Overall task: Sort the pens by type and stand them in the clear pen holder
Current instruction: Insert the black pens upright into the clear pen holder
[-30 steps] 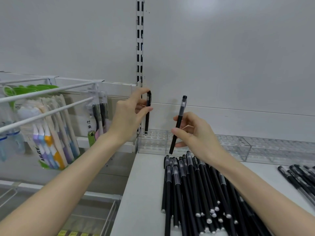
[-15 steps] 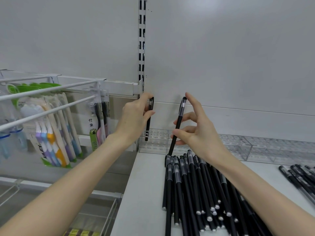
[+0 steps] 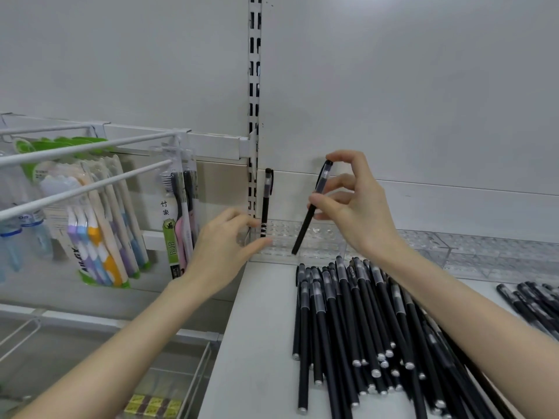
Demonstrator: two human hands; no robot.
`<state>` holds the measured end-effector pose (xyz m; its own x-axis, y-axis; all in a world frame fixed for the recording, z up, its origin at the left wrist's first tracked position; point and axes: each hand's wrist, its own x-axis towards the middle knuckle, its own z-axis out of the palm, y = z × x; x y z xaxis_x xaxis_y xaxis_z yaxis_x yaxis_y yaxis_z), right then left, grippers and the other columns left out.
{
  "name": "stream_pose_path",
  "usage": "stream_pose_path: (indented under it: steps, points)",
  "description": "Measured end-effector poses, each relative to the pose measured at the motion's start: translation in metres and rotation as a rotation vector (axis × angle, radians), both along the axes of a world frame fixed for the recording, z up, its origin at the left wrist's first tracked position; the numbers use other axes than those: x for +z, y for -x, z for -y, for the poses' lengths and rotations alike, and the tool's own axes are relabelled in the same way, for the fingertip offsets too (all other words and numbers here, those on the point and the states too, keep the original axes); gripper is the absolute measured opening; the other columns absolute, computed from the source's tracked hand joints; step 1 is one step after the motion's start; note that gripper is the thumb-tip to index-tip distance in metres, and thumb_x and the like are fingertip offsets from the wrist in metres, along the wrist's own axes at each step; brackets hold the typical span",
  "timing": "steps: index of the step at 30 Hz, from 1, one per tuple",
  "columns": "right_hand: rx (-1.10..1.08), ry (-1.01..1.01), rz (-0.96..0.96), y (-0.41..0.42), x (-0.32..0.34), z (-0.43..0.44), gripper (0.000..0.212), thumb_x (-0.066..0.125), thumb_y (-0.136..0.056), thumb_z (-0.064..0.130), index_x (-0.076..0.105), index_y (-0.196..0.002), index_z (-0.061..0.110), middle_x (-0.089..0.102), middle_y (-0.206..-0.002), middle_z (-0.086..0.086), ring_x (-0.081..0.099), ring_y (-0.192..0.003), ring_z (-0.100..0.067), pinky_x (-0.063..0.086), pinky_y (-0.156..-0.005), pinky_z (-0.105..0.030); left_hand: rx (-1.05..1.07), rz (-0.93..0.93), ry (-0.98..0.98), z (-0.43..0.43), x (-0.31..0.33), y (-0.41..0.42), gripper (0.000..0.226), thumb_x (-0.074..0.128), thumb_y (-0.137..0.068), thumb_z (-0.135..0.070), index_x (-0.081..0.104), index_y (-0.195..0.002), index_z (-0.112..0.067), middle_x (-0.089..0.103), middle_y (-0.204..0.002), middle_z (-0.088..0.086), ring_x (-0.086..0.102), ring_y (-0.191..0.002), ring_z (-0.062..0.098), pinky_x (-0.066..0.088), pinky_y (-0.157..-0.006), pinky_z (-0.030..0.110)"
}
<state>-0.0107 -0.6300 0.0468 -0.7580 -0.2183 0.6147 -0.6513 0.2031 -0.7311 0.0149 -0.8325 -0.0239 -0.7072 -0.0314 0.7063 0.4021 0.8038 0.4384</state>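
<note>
Looking at the centre of the frame, what does the right hand (image 3: 357, 207) hold?
B: It pinches one black pen (image 3: 311, 207) between the thumb and the fingertips, near the capped upper end. The pen is tilted, its top toward the upper right, and its lower end is at the front of the clear pen holder (image 3: 305, 237). I cannot tell if it is already in a hole.
A: And the left hand (image 3: 223, 246)?
B: It grips nothing. The fingers are relaxed and point to the left end of the holder. The fingertips are just beside the standing pen (image 3: 265, 204); if they touch it, I cannot say.
A: How does that pen stand?
B: Upright, at the left end of the holder, close to the slotted wall rail (image 3: 254, 86).
A: Where are the other pens?
B: A pile of black pens (image 3: 341, 328) lies on the white shelf (image 3: 260, 328), in the lower centre, under the right forearm. A few more pens (image 3: 532, 303) lie at the right edge. Further clear holders (image 3: 484, 249) continue to the right along the wall.
A: And at the left?
B: Packs of toothbrushes (image 3: 99, 237) hang from white hooks.
</note>
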Motion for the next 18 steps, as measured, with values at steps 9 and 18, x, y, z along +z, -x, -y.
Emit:
stream_pose_path:
  steps: [9, 18]
  points:
    - [-0.067, 0.102, -0.136, 0.024, 0.018, 0.027, 0.044, 0.07, -0.08, 0.005, 0.046, -0.111, 0.026, 0.055, -0.085, 0.004, 0.066, -0.069, -0.021, 0.058, -0.073, -0.045, -0.055, -0.074, -0.15, -0.002, -0.011, 0.009, 0.014, 0.077, -0.074, -0.007, 0.073, -0.087, -0.001, 0.069, -0.088, 0.008, 0.059, -0.072, 0.0, 0.041, -0.066, 0.0]
    - [-0.072, -0.092, -0.213, 0.036, 0.001, 0.043, 0.037, 0.069, -0.083, 0.003, 0.053, -0.114, 0.015, 0.056, -0.085, 0.003, 0.063, -0.076, -0.021, 0.056, -0.075, -0.039, -0.088, -0.117, -0.176, -0.003, -0.015, 0.006, 0.017, 0.072, -0.078, -0.015, 0.074, -0.091, -0.004, 0.065, -0.091, -0.001, 0.058, -0.079, -0.013, 0.044, -0.071, 0.002]
